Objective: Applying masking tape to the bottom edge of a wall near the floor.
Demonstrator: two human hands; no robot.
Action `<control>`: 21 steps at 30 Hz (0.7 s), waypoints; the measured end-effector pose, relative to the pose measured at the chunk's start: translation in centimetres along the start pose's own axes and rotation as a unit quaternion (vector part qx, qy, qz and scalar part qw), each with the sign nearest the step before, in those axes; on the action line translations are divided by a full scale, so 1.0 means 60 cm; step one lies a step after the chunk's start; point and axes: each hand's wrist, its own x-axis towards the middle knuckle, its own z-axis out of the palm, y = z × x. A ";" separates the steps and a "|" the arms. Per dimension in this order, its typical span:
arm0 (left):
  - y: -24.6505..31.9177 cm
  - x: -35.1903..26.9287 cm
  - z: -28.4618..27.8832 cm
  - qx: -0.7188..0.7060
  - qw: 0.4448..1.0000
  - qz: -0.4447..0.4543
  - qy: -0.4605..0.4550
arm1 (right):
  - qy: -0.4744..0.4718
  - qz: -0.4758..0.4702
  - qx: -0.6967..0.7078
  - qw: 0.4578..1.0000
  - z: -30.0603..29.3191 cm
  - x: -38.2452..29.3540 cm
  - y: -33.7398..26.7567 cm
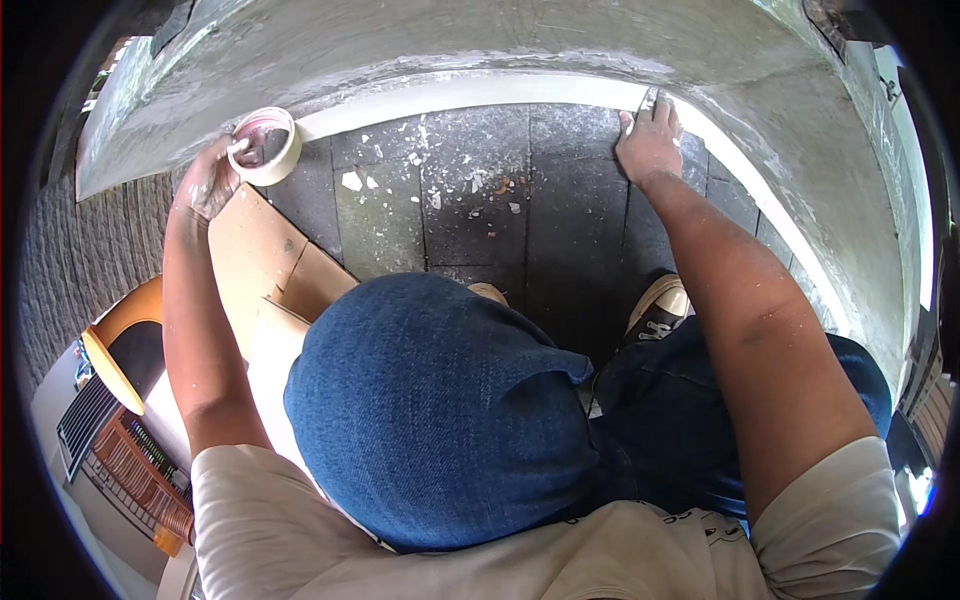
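Note:
My left hand [214,176] grips a roll of masking tape [286,159] by its rim, the thumb inside the core, at the upper left. From the roll a pale strip of tape [480,91] runs along the foot of the grey wall [465,34], where it meets the floor, and bends on down the right side. On that strip, at the upper right, my right hand [651,142] lies flat with its fingers pointing at the wall; it holds nothing. White smears mark the fingers of both hands.
White flakes [351,180] and dust are scattered over the dark floor tiles [480,225]. A folded cardboard sheet [251,247] lies below my left hand. My shoe [660,307] stands on the tiles beneath my right forearm. An orange-rimmed object [112,367] is at the far left.

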 end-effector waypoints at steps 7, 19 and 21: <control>-0.032 0.044 -0.007 -0.180 0.933 0.069 0.304 | -0.012 0.002 -0.039 0.999 -0.008 0.001 0.013; -0.095 0.168 0.030 -0.075 0.880 0.207 0.420 | 0.012 -0.003 0.015 1.000 -0.029 -0.007 -0.001; -0.133 0.156 0.018 0.099 0.878 0.188 0.429 | 0.012 -0.012 0.015 1.000 -0.007 -0.012 -0.019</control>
